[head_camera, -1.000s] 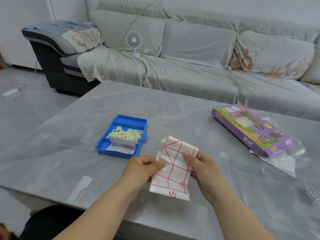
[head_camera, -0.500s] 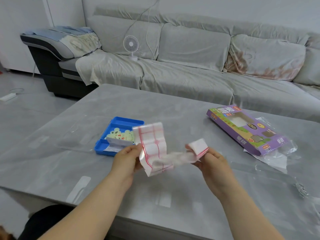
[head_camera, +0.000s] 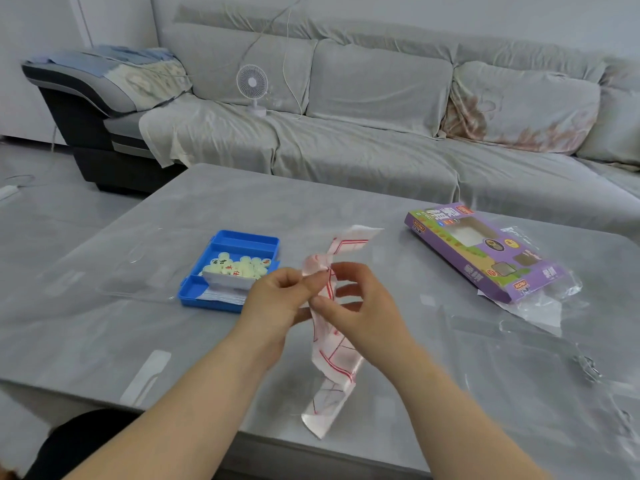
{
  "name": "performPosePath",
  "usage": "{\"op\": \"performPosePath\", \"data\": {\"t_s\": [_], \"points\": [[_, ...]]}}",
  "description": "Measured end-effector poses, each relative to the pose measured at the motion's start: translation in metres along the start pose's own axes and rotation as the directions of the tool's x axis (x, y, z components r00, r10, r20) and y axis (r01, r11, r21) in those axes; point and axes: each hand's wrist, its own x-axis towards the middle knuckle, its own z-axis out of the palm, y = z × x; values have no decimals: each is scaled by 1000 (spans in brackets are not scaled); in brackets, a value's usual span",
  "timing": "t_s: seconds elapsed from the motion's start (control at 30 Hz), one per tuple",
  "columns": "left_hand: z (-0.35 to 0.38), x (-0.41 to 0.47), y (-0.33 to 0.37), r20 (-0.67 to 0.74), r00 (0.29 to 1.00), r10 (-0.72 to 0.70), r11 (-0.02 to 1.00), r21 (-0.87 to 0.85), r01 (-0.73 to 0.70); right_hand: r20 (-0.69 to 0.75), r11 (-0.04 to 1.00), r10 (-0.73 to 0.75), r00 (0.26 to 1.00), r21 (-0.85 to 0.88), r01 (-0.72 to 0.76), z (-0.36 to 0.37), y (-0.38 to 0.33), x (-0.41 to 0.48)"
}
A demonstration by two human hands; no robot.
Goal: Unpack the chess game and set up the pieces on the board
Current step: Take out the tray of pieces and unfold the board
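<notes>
A thin white board sheet with red grid lines (head_camera: 333, 362) hangs twisted above the grey table (head_camera: 138, 327), one end sticking up, the other drooping toward the front edge. My left hand (head_camera: 280, 299) and my right hand (head_camera: 353, 303) pinch it close together near its middle. Left of my hands an open blue plastic case (head_camera: 242, 241) holds several cream round chess pieces (head_camera: 242, 265) and a folded white paper.
The purple game box (head_camera: 481, 251) lies at the right on crumpled clear wrapping (head_camera: 540, 306). A grey sofa (head_camera: 381, 140) with a small white fan (head_camera: 252, 86) stands behind the table. The table's front edge runs just below the hanging sheet.
The sheet was folded flat between both hands, then pulled apart sideways; now my hands have come back together and the sheet hangs twisted, longer and partly unfolded.
</notes>
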Motion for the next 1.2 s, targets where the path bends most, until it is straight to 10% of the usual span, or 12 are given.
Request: {"op": "performPosePath", "data": {"t_s": [0.33,0.6,0.93,1.07,1.2], "points": [[-6,-3,1,32,997,-67,997,35,66,-70,986,115,991,133,-105,-8,7,0],[-25,4,7,-117,991,-62,992,105,75,35,796,270,962,554,-244,-38,19,3],[-23,9,-4,-171,980,98,925,379,-26,252,864,262,931,369,-343,-33,21,-5],[-24,13,-3,-139,969,202,860,498,-108,-74,901,385,920,244,-358,-29,26,3],[-30,23,-2,-166,968,188,855,513,-78,-3,835,426,905,388,-391,-36,21,5]]}}
